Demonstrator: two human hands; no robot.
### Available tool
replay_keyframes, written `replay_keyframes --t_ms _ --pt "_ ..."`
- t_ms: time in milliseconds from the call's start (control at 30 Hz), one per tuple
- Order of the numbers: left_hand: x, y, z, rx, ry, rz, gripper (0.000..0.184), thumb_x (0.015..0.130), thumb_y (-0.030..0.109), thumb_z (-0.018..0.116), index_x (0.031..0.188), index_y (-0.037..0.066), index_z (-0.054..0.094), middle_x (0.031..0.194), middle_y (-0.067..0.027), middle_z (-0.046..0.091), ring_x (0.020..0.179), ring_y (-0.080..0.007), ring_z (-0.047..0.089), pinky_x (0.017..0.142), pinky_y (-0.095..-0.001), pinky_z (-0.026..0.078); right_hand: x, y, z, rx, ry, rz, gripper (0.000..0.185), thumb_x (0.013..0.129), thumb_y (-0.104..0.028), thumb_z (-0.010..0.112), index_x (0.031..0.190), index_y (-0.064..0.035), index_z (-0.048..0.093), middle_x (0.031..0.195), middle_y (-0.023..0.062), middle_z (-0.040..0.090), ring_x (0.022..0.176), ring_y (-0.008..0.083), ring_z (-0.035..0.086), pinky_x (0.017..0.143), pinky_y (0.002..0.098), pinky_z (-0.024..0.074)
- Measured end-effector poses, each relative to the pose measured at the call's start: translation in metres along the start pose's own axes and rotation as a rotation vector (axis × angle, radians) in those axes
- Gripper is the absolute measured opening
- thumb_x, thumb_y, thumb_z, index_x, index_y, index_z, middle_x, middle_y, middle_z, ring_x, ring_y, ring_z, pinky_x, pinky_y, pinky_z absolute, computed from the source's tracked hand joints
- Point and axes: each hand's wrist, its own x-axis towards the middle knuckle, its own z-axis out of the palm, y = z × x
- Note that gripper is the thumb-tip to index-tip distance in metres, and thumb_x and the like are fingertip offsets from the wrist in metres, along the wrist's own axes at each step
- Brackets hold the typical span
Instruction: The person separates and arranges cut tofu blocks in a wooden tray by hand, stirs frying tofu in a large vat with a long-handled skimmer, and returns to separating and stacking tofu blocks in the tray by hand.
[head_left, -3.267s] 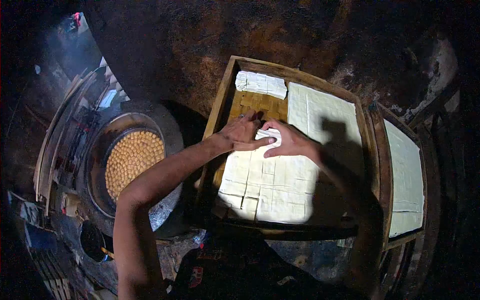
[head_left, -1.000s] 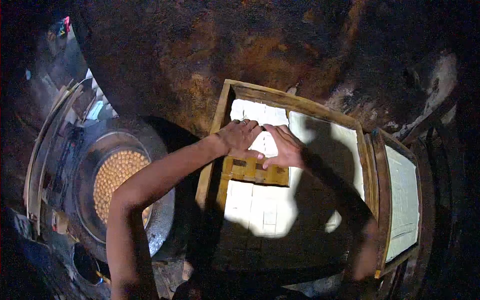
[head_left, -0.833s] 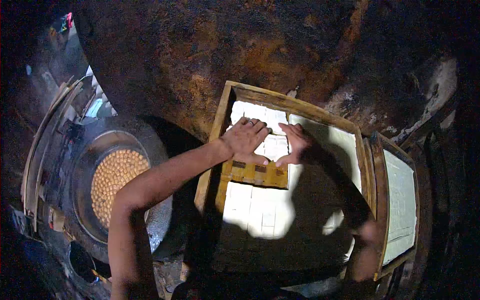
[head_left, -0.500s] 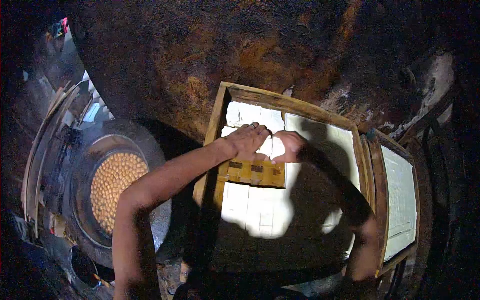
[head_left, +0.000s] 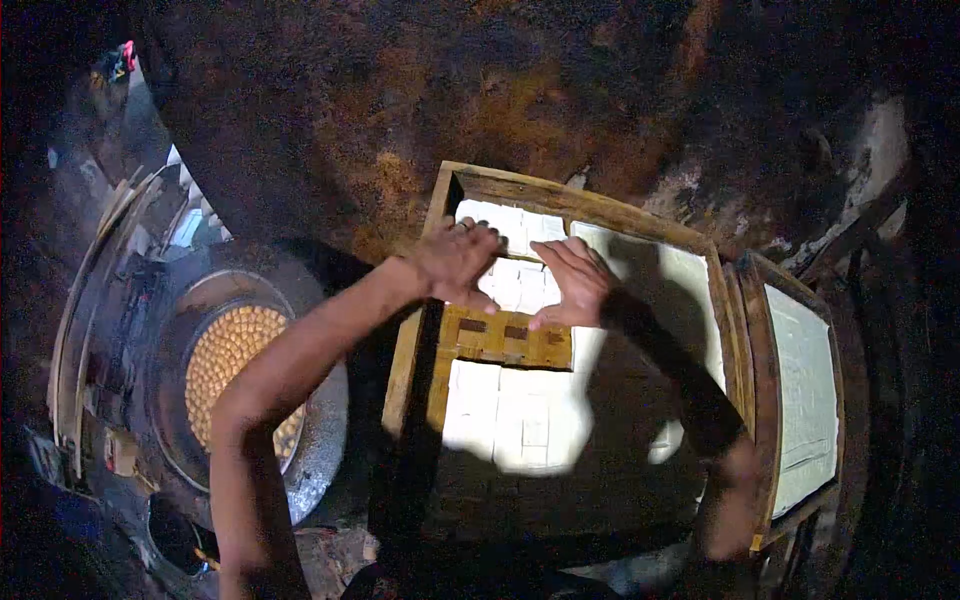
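Note:
A small group of white tofu blocks (head_left: 520, 287) lies between my hands, on a woven bamboo mat (head_left: 512, 340) inside a wooden tray (head_left: 600, 207). My left hand (head_left: 460, 262) is at the blocks' left side, thumb and fingers spread apart. To their right, my right hand (head_left: 577, 282) has its fingers stretched out and its thumb low near the mat. I cannot tell whether either hand touches the blocks. More cut tofu (head_left: 512, 226) sits behind them at the tray's far end. Nearer to me lies another sheet of tofu (head_left: 520, 420) with cut lines, partly in shadow.
At the left stands a wide pan (head_left: 215, 290) full of golden-brown pieces (head_left: 245, 345). A second wooden tray (head_left: 762, 400) with a white tofu slab (head_left: 803, 400) is at the right. Long thin wooden strips (head_left: 85, 300) stand at the far left. A dark stained wall (head_left: 400, 90) rises behind.
My hands were closed in on the white blocks and have moved apart, with fingers opened. The left hand shifted left. More of the blocks shows between them.

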Motion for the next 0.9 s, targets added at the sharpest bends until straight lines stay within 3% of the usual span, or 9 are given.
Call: replay_keyframes --t_ms 67,267,367,533,600,633,733,800,900 --pt "-0.007 -0.003 -0.009 0.016 -0.073 -0.050 0.100 0.072 0.067 0.061 0.139 0.000 0.030 0.142 -0.0208 0.034 0.133 -0.0371 0.031 0.112 -0.0456 0.021 0.010 -0.001 0.008 0.043 0.052 -0.128 0.108 0.058 -0.068 0.070 0.130 0.0062 0.039 0.122 0.0204 0.051 0.114 0.0334 0.045 0.099 0.0427 0.0361" --pt "-0.005 -0.004 -0.008 0.088 -0.144 0.001 0.094 0.071 0.062 0.066 0.138 0.005 0.034 0.135 -0.0215 0.044 0.127 -0.0386 0.040 0.108 -0.0499 0.031 0.033 -0.017 0.026 0.099 -0.075 -0.114 0.098 0.063 -0.061 0.072 0.124 0.0094 0.042 0.113 0.0226 0.054 0.108 0.0341 0.048 0.094 0.0421 0.0385" --pt "-0.003 -0.008 0.007 0.111 -0.044 0.073 0.079 0.075 0.055 0.064 0.132 0.005 0.041 0.118 -0.0201 0.057 0.115 -0.0364 0.051 0.101 -0.0499 0.037 0.036 -0.011 0.035 0.327 -0.035 -0.028 0.082 0.065 -0.048 0.075 0.119 0.0075 0.047 0.107 0.0235 0.056 0.105 0.0356 0.052 0.091 0.0425 0.0420" --pt "-0.010 -0.006 0.000 -0.013 -0.072 -0.013 0.079 0.076 0.056 0.063 0.132 0.004 0.042 0.124 -0.0202 0.053 0.121 -0.0336 0.047 0.104 -0.0470 0.032 0.031 -0.002 0.047 0.506 0.138 0.045 0.076 0.063 -0.047 0.076 0.112 0.0061 0.053 0.101 0.0234 0.058 0.098 0.0358 0.055 0.085 0.0423 0.0458" --pt "-0.008 -0.009 0.011 -0.018 -0.096 -0.027 0.082 0.076 0.059 0.061 0.132 0.003 0.042 0.131 -0.0185 0.050 0.125 -0.0308 0.044 0.107 -0.0452 0.026 0.029 0.003 0.049 0.160 -0.111 0.057 0.083 0.079 -0.057 0.064 0.144 -0.0173 0.031 0.139 0.0159 0.042 0.126 0.0343 0.042 0.107 0.0459 0.0341" --pt "-0.006 -0.015 0.022 0.066 -0.010 -0.020 0.085 0.075 0.062 0.061 0.133 0.003 0.042 0.132 -0.0171 0.049 0.127 -0.0305 0.042 0.108 -0.0456 0.024 0.031 -0.008 0.036 0.157 -0.108 0.056 0.083 0.079 -0.057 0.064 0.144 -0.0173 0.031 0.139 0.0159 0.042 0.126 0.0343 0.042 0.107 0.0459 0.0341" --pt "-0.017 -0.007 -0.016 0.201 -0.047 -0.046 0.091 0.071 0.068 0.059 0.134 0.004 0.042 0.133 -0.0142 0.049 0.129 -0.0299 0.039 0.109 -0.0456 0.020 0.041 -0.037 0.016 0.222 -0.173 0.056 0.080 0.081 -0.054 0.065 0.143 -0.0147 0.034 0.143 0.0147 0.037 0.130 0.0343 0.036 0.105 0.0504 0.0352" --pt "-0.020 -0.004 -0.033 0.246 -0.178 -0.079 0.094 0.070 0.071 0.059 0.134 0.005 0.042 0.133 -0.0126 0.049 0.130 -0.0296 0.038 0.110 -0.0454 0.017 0.054 -0.039 0.016 0.160 -0.049 -0.056 0.094 0.061 -0.053 0.077 0.124 0.0079 0.043 0.113 0.0229 0.054 0.107 0.0354 0.048 0.094 0.0419 0.0389" --pt "-0.018 -0.013 -0.027 0.284 -0.291 -0.050 0.094 0.067 0.073 0.059 0.126 0.002 0.046 0.121 -0.0190 0.055 0.123 -0.0355 0.044 0.108 -0.0531 0.020 0.065 -0.045 0.024 0.188 -0.148 0.001 0.087 0.063 -0.050 0.076 0.120 0.0080 0.046 0.109 0.0232 0.055 0.106 0.0355 0.049 0.092 0.0423 0.0405"
